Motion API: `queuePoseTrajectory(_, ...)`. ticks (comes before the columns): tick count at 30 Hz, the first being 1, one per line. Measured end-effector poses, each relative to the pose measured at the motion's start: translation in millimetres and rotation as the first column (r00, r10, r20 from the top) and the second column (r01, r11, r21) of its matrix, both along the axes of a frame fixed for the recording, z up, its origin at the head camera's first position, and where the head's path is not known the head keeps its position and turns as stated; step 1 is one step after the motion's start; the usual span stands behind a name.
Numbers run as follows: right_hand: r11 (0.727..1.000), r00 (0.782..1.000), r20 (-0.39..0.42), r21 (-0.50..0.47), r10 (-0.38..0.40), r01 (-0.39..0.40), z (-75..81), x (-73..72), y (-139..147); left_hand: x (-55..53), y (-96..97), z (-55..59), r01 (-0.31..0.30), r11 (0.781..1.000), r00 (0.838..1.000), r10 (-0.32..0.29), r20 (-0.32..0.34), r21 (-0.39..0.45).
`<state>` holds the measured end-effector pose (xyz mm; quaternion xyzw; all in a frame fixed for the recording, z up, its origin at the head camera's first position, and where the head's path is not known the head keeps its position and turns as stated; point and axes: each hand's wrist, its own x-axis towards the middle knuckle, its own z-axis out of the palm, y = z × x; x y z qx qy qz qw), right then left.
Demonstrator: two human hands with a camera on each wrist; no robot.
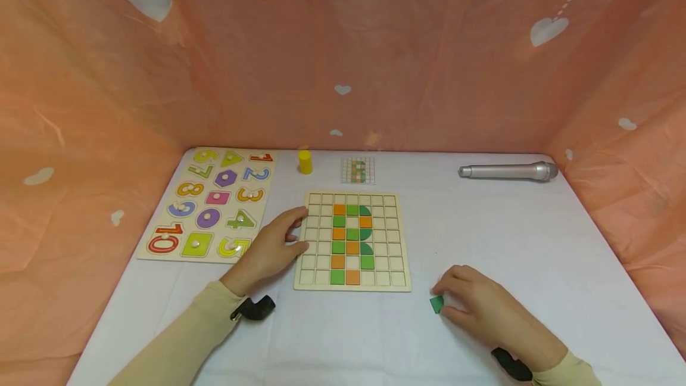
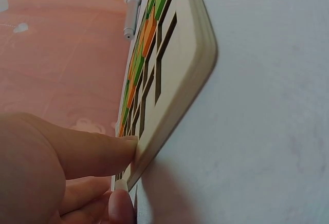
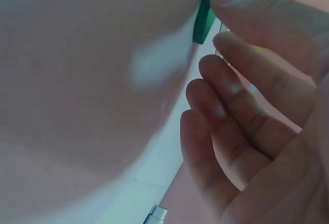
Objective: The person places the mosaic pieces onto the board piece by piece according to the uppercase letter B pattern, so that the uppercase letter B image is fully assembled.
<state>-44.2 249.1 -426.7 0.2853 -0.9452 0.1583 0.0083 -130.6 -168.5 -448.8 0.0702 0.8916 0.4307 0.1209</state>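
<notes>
A wooden grid board (image 1: 386,243) lies flat in the middle of the table, holding orange and green tiles (image 1: 352,247) in several columns. My left hand (image 1: 273,243) is at its left side, the thumb and a fingertip against the edge; the left wrist view shows the thumb (image 2: 97,149) touching the board's rim. To the right of the board my right hand (image 1: 477,302) has a small green tile (image 1: 436,304) between thumb and index finger, low over the tablecloth. In the right wrist view the thumb tip meets the tile (image 3: 205,16), and the other fingers curl loosely.
A number and shape puzzle board (image 1: 206,207) lies at the left. Behind the grid board are a yellow cylinder (image 1: 305,162) and a small pattern card (image 1: 358,170). A silver microphone (image 1: 506,171) lies at the back right. Peach curtains (image 1: 343,46) surround the table.
</notes>
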Motion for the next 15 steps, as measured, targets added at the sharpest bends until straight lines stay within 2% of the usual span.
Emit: queuePoseTrajectory(15,1.000,1.000,0.017,0.017,0.011,-0.012,-4.9,-2.8,-5.3,-0.6,0.8,-2.1,-0.010,1.000,1.000,0.010,0.011,0.006)
